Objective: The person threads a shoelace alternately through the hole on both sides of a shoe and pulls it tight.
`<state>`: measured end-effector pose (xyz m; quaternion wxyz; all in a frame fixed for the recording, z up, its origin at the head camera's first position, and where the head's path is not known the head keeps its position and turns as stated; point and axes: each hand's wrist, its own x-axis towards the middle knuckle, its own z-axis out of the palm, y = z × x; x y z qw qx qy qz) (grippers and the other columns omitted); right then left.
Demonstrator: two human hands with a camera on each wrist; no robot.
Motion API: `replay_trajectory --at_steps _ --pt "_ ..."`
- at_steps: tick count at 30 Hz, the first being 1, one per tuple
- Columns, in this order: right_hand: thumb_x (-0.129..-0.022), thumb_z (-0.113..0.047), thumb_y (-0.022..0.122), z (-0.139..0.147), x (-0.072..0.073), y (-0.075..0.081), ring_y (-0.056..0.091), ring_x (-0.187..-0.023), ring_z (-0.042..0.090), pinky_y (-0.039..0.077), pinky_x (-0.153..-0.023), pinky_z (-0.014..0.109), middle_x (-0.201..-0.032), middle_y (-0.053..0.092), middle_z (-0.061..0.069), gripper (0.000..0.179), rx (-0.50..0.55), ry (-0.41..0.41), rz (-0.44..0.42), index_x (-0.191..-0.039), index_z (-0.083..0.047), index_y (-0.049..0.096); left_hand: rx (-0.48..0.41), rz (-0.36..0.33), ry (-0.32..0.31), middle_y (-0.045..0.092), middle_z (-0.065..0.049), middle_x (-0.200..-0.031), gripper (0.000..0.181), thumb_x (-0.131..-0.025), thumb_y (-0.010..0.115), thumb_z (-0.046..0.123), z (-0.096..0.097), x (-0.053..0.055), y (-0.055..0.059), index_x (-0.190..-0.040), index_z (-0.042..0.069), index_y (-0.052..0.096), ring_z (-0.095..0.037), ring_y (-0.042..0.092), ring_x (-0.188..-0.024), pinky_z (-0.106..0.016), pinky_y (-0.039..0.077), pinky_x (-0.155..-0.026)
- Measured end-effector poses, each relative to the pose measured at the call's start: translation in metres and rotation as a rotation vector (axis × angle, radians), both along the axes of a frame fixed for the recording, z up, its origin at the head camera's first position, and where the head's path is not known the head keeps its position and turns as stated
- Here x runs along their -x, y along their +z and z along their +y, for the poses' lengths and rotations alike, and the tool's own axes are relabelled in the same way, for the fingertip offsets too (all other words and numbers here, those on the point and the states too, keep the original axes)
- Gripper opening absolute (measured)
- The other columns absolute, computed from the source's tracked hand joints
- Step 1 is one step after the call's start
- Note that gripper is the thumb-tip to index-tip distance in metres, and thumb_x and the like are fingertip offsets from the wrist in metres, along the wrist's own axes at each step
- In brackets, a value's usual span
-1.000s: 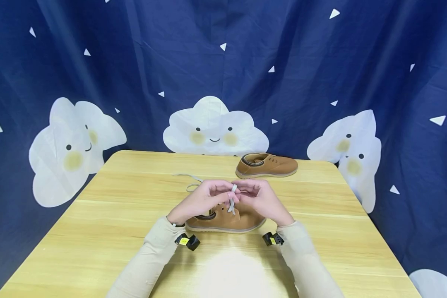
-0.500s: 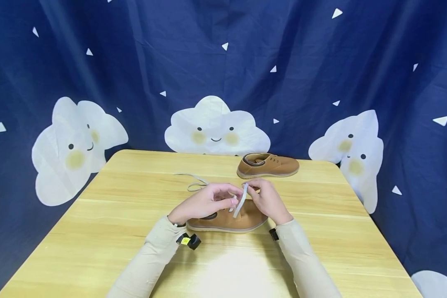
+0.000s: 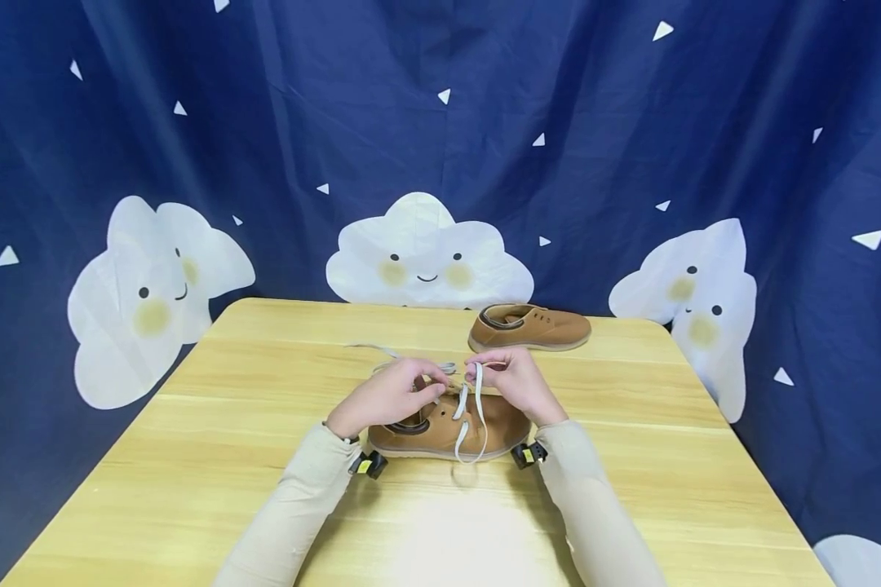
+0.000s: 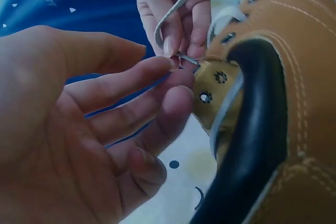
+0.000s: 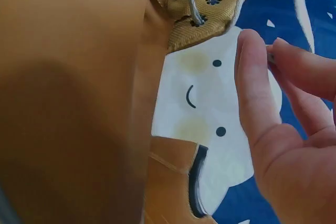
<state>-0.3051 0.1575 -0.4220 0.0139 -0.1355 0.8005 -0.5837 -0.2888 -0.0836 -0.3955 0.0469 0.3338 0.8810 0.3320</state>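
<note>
Apparently, the step in hand was working the lace [image 3: 481, 416] through the near shoe [image 3: 433, 439], positioned mid-desk between the left and right edges. The right hand [image 3: 521, 387] pinched the lace; the left hand [image 3: 392, 397] held nothing visible, thumb apart from loosely extended fingers, near the eyelet flap [image 4: 212, 87]. The next move presumably called for a secure fingertip grip and lace slack. The desk [image 3: 191, 456], wood-grained, carried a second shoe [image 3: 554, 328] near its far edge, before a blue curtain [image 3: 382, 98].

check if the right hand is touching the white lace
Touching. The head view shows the right hand pinching the white lace at its fingertips, with a loop of it hanging down across the near shoe.
</note>
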Motion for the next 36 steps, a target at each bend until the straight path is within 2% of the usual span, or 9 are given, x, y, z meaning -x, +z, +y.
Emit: replay_trajectory --at_steps 5,10,12,16,24,29,33,36 --pt "-0.091 -0.005 0.076 -0.005 0.005 -0.005 0.077 -0.093 0.021 0.058 -0.079 0.022 -0.110 0.078 0.022 0.018 0.021 -0.082 -0.024 -0.108 0.001 0.079 0.042 -0.009 -0.023 0.076 -0.007 -0.106 0.024 -0.103 0.059 0.014 0.001 0.001 -0.004 -0.116 0.004 0.075 -0.007 0.061 -0.072 -0.023 0.050 -0.061" --pt "-0.090 -0.004 0.077 -0.013 0.009 -0.011 0.073 -0.085 0.011 0.056 -0.074 0.022 -0.102 0.080 0.018 0.015 0.011 -0.135 -0.020 -0.103 0.003 0.079 0.056 0.012 -0.025 0.076 -0.010 -0.109 0.025 -0.102 0.057 0.012 0.001 0.001 -0.007 -0.118 0.003 0.074 -0.006 0.060 -0.073 -0.023 0.050 -0.066" --pt "-0.091 -0.004 0.076 -0.016 0.010 -0.014 0.070 -0.083 0.007 0.055 -0.075 0.022 -0.101 0.080 0.019 0.015 -0.009 -0.134 -0.013 -0.102 0.005 0.079 0.059 0.015 -0.029 0.077 -0.011 -0.112 0.026 -0.102 0.056 0.012 0.001 0.001 -0.007 -0.120 0.002 0.074 -0.007 0.060 -0.072 -0.024 0.050 -0.067" --pt "-0.091 -0.004 0.076 -0.021 0.010 -0.017 0.071 -0.083 0.007 0.055 -0.079 0.022 -0.101 0.079 0.021 0.016 -0.028 -0.135 -0.001 -0.101 0.007 0.078 0.063 0.016 -0.035 0.076 -0.011 -0.117 0.029 -0.102 0.055 0.011 0.002 -0.001 -0.007 -0.122 0.003 0.074 -0.009 0.062 -0.078 -0.026 0.051 -0.074" --pt "-0.090 -0.004 0.077 -0.028 0.007 -0.014 0.072 -0.082 0.010 0.054 -0.081 0.025 -0.097 0.080 0.016 0.007 -0.055 -0.149 0.007 -0.094 -0.001 0.082 0.072 -0.002 -0.037 0.076 -0.011 -0.119 0.030 -0.102 0.054 0.009 0.003 0.000 -0.007 -0.124 0.003 0.073 -0.012 0.067 -0.091 -0.030 0.054 -0.081" --pt "-0.090 -0.004 0.077 -0.028 0.008 -0.016 0.072 -0.083 0.010 0.054 -0.081 0.025 -0.097 0.080 0.017 0.007 -0.052 -0.161 -0.007 -0.095 -0.001 0.081 0.075 0.000 -0.047 0.076 -0.011 -0.118 0.029 -0.102 0.054 0.008 0.002 0.000 -0.008 -0.123 0.002 0.073 -0.014 0.069 -0.095 -0.031 0.056 -0.082" --pt "-0.092 -0.005 0.075 -0.028 0.008 -0.017 0.071 -0.085 0.009 0.054 -0.083 0.025 -0.101 0.079 0.017 0.010 -0.073 -0.127 -0.031 -0.097 0.000 0.081 0.076 -0.001 -0.045 0.076 -0.010 -0.115 0.029 -0.101 0.054 0.007 0.003 0.001 -0.008 -0.122 0.003 0.074 -0.013 0.068 -0.092 -0.030 0.055 -0.080" --pt "-0.095 -0.009 0.072 -0.026 0.007 -0.016 0.067 -0.087 0.009 0.051 -0.086 0.026 -0.104 0.079 0.018 0.014 -0.090 -0.093 -0.064 -0.100 0.001 0.080 0.077 0.002 -0.039 0.077 -0.008 -0.110 0.029 -0.101 0.054 0.007 0.005 0.001 -0.009 -0.122 0.004 0.074 -0.010 0.065 -0.084 -0.027 0.053 -0.075"
